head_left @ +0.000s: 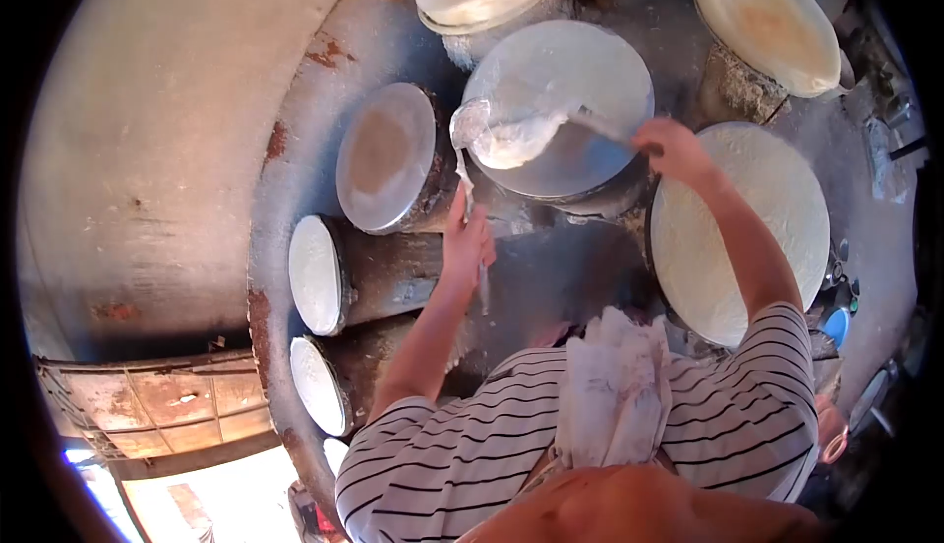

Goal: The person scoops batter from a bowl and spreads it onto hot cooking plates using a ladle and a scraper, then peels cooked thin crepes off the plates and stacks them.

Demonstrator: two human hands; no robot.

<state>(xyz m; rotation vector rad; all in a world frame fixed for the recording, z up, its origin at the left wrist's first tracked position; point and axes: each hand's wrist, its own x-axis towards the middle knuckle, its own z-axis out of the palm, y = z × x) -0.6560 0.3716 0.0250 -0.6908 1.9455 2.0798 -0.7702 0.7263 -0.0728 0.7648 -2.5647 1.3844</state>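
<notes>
Gripped in my left hand [467, 240] is a long-handled ladle [471, 122], its batter-coated bowl over the left part of a round griddle [610, 61]. My right hand [673, 148] is closed around the end of a flat scraper [598, 125], which reaches left over the same griddle and is slightly blurred. Between the two tools lies a thick white mass of batter [523, 140]. A thin pale layer covers the far part of the griddle, while its near part shows bare dark metal.
Left stands a griddle with a brown centre [379, 154]. White-coated griddles [315, 272] line the lower left. To my right is a large griddle covered in pale batter [742, 228]. Large pale sheets [767, 27] lie on round stands behind. A curved wall [177, 150] rises at left.
</notes>
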